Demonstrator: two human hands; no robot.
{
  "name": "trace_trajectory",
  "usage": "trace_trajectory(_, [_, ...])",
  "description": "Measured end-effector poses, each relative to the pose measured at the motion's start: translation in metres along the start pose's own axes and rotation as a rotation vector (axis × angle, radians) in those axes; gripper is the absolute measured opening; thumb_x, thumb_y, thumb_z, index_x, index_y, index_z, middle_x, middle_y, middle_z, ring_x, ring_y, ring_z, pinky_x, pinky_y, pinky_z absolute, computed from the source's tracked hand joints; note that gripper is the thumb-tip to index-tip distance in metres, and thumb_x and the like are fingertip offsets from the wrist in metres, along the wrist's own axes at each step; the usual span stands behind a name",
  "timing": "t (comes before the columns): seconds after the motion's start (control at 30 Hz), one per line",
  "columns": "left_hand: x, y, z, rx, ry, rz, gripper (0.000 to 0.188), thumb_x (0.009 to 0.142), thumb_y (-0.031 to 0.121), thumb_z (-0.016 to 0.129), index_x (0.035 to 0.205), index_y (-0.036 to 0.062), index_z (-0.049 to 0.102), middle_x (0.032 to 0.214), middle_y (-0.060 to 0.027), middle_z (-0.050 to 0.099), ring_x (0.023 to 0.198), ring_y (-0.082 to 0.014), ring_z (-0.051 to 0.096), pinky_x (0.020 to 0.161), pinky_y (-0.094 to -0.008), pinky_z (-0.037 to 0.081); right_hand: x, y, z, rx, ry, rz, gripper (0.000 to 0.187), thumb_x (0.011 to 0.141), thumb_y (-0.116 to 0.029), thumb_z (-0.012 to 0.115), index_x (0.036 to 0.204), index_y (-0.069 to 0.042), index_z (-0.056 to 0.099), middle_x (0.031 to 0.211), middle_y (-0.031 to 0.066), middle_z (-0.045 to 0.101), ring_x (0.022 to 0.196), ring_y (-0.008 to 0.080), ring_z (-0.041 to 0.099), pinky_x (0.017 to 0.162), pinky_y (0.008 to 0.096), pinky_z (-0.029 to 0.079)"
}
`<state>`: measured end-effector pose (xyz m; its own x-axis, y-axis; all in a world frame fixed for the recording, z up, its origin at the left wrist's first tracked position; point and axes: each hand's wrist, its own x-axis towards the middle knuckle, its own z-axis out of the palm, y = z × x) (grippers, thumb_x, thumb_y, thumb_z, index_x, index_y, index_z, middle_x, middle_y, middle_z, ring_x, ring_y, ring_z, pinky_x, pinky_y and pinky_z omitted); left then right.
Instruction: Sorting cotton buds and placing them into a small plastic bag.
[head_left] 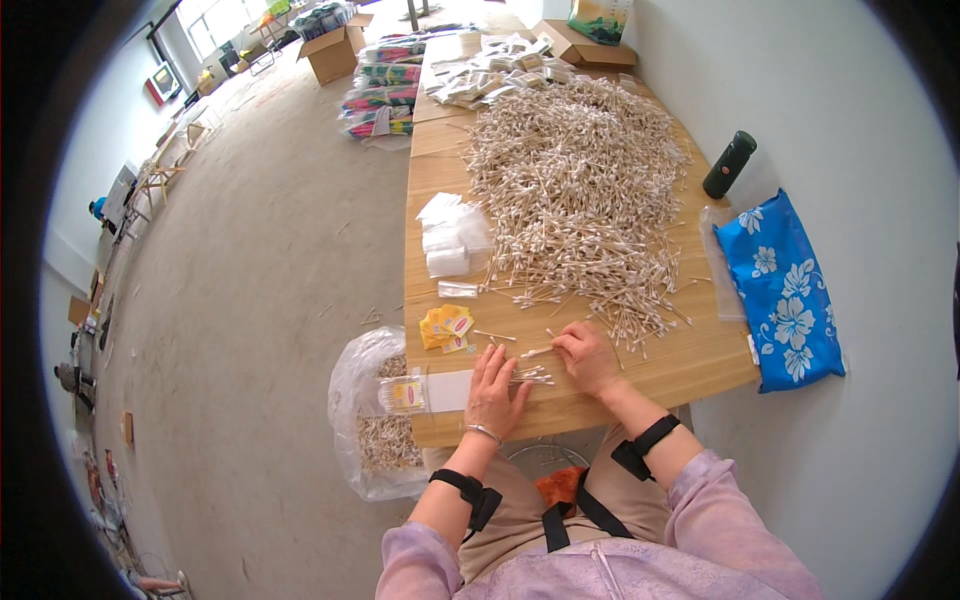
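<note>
My left hand point(493, 393) lies with its fingers stretched out near the table's front edge. Beneath its thumb side, a small bunch of cotton swabs point(536, 376) pokes out to the right. Left of that hand is a white strip point(448, 391), and beside it a clear packet of cotton swabs with a yellow card point(404, 394) reaches past the table edge. My right hand point(588, 358) is closed in a pinch on a cotton swab point(540, 351) just above the bunch. Several yellow cards point(447, 326) sit in a loose stack beyond my left hand.
A large heap of loose cotton swabs point(580, 170) covers much of the wooden table point(440, 150). Clear bags point(450, 238) lie along its left side; filled packets point(500, 70) pile up at the back. A blue flowered pack point(785, 290) and dark bottle point(730, 165) are at right. Below left hangs a plastic sack point(350, 400).
</note>
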<state>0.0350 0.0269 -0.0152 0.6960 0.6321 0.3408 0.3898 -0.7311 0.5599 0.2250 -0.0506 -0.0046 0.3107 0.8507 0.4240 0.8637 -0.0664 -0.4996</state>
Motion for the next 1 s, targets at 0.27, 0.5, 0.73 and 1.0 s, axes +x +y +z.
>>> trace_trajectory(0.27, [0.003, 0.010, -0.004, 0.094, 0.030, -0.039, 0.051, 0.077, 0.027, 0.074, 0.117, 0.0011, 0.056, 0.139, -0.0223, 0.041, 0.135, -0.0385, 0.030, 0.112, -0.0474, 0.025, 0.004, 0.010, -0.004, -0.054, 0.032, 0.073, 0.004, 0.077, -0.009, 0.065, 0.081, -0.009, 0.067, 0.084, 0.0061, 0.059, 0.085, 0.0264, 0.056, 0.077, 0.0372, 0.047])
trace_trajectory(0.5, [-0.001, 0.003, 0.001, -0.029, -0.011, -0.071, 0.054, 0.073, 0.025, 0.077, 0.116, 0.0004, 0.055, 0.130, -0.0192, 0.045, 0.128, -0.0384, 0.036, 0.111, -0.0471, 0.028, 0.003, -0.013, 0.012, -0.031, -0.072, 0.022, 0.008, 0.078, -0.006, 0.064, 0.085, -0.007, 0.068, 0.087, 0.0070, 0.059, 0.087, 0.0267, 0.056, 0.078, 0.0367, 0.047])
trace_trajectory(0.73, [0.002, 0.008, -0.001, 0.099, 0.054, -0.053, 0.054, 0.072, 0.026, 0.078, 0.115, 0.0013, 0.056, 0.131, -0.0183, 0.045, 0.129, -0.0377, 0.037, 0.109, -0.0464, 0.031, 0.003, -0.025, 0.027, 0.141, -0.178, -0.050, 0.020, 0.074, -0.002, 0.062, 0.092, -0.008, 0.069, 0.092, 0.0070, 0.060, 0.093, 0.0272, 0.057, 0.081, 0.0373, 0.048])
trace_trajectory(1.0, [-0.002, -0.001, 0.001, -0.014, 0.035, -0.030, 0.046, 0.072, 0.026, 0.078, 0.107, 0.0025, 0.059, 0.128, -0.0169, 0.050, 0.127, -0.0353, 0.040, 0.110, -0.0468, 0.030, 0.010, 0.003, 0.004, 0.264, -0.111, 0.188, 0.026, 0.076, 0.003, 0.058, 0.098, -0.006, 0.068, 0.095, 0.0105, 0.061, 0.092, 0.0304, 0.057, 0.082, 0.0373, 0.048])
